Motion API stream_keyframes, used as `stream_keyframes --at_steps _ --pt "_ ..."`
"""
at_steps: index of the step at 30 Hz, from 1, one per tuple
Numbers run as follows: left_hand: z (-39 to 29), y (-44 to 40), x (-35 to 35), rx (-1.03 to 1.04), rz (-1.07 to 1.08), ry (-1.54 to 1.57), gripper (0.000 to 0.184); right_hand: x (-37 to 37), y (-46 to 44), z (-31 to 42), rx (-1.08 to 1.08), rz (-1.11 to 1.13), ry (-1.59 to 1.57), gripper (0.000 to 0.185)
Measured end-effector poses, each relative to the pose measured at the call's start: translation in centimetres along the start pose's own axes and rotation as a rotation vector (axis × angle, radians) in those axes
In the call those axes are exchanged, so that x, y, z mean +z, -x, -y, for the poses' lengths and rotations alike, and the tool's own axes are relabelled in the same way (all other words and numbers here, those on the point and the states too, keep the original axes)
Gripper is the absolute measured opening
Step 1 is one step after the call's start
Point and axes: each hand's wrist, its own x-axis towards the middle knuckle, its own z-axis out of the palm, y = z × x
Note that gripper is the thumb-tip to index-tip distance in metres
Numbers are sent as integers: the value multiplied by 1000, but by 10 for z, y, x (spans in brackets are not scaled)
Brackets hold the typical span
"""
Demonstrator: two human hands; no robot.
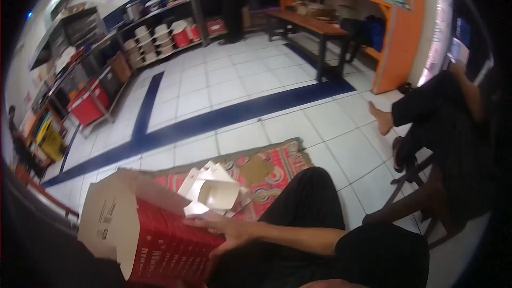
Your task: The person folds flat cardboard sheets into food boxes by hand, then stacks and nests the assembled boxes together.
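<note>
My right hand (229, 230) lies over the near end of a stack of red paper cartons (168, 245). Its fingers reach across the upper edge and its thumb points down the red side, gripping the stack. White repeated lettering runs along the red faces. At the stack's left end, a large cream-coloured carton flap (109, 221) with small print and a barcode stands open. Just beyond my fingers, white paper boxes (216, 194) sit on a red patterned mat (280, 162). My left hand does not show.
Another person (448, 122) sits close on my right, one bare foot out on the tiles. A wooden bench (309, 21) and an orange counter (397, 48) stand beyond. Shelves of stacked tubs (154, 42) line the back, where a person in dark clothes (230, 5) stands.
</note>
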Motion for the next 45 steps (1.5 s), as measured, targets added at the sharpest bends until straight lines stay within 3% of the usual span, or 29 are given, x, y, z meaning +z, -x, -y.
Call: stream_keyframes --at_steps 3,5,9,14,24,27,29,41,45 --pt "-1 2 -7 -5 -13 -4 64 -4 -6 -2 -55 34 181 115" --pt "1 0 -11 -5 -10 -1 63 1 -8 2 63 20 -47 116" --pt "-1 -3 -7 -7 -14 -17 62 4 -15 -32 7 10 -90 116" --pt "2 -4 -6 -8 -25 -21 60 14 -11 -57 142 61 -141 120" --pt "-2 -7 5 -20 -33 -44 57 10 -6 -44 258 106 -215 125" --pt "-1 -8 8 -24 -28 -52 56 1 -2 -44 222 113 -111 127" --pt "-2 -8 9 -22 -20 -60 55 -2 0 -38 322 125 -198 128" --pt "-16 1 -2 28 12 -137 52 -2 -3 -38 222 185 -93 127" --pt "-34 28 -28 104 31 -286 51 -1 -10 -56 310 228 -174 121"
